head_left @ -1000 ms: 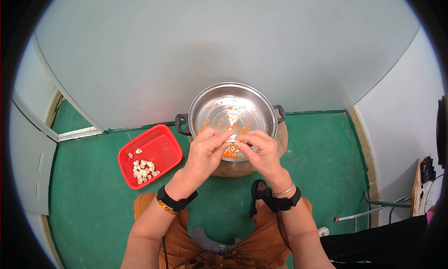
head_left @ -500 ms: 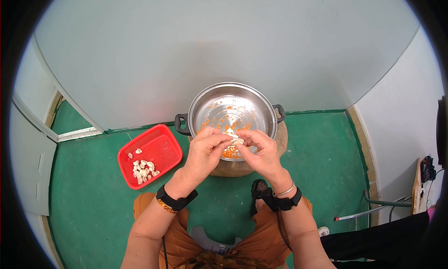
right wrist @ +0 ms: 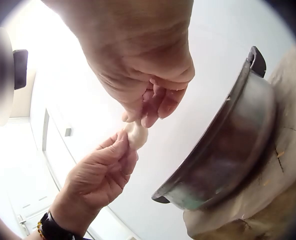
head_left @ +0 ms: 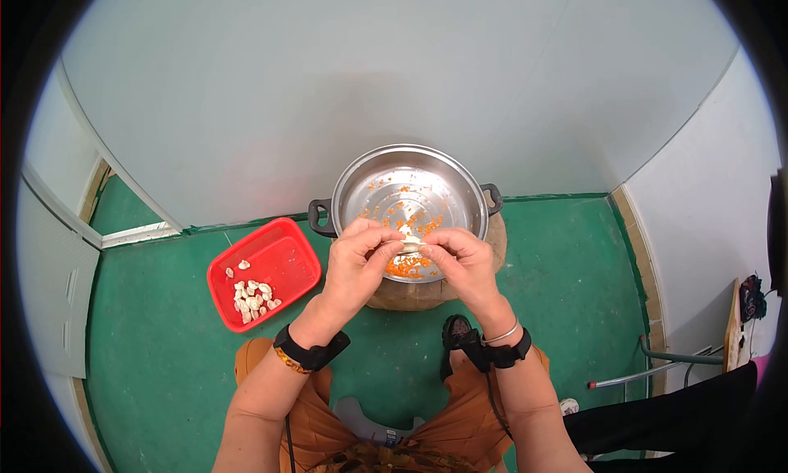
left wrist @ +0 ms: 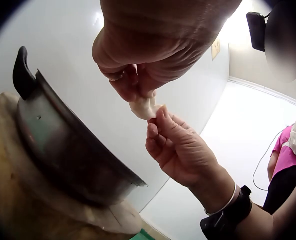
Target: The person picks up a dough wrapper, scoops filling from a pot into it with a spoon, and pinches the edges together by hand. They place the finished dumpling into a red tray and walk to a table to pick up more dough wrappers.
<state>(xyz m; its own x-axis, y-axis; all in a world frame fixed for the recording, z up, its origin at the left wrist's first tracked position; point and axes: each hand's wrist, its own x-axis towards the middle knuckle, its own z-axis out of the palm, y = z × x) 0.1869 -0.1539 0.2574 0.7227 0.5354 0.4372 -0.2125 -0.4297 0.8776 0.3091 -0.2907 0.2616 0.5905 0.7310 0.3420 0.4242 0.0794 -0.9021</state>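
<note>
Between both hands, over the near side of a steel pot (head_left: 427,182), is a small white dumpling (left wrist: 143,108). My left hand (head_left: 355,264) pinches one end of it between thumb and fingers. The thumb and fingers of my right hand (head_left: 466,269) pinch the other end. In the right wrist view the dumpling (right wrist: 137,136) looks pale and rounded, partly covered by the fingertips. Orange chopped bits (head_left: 408,267) lie scattered on the pot's bottom. A red tray (head_left: 283,253) to the left holds several more dumplings (head_left: 252,297), mostly at its near end.
The pot stands on a round wooden block (head_left: 419,297) near the grey wall (head_left: 394,71). Its black side handles (head_left: 321,218) stick out left and right. Metal tubing (head_left: 648,376) lies at the right. Another person in pink (left wrist: 290,150) shows in the left wrist view.
The fingers have shifted along the dumpling, which looked rounder half a second ago and now stretches between both hands. The tray and pot have stayed in place.
</note>
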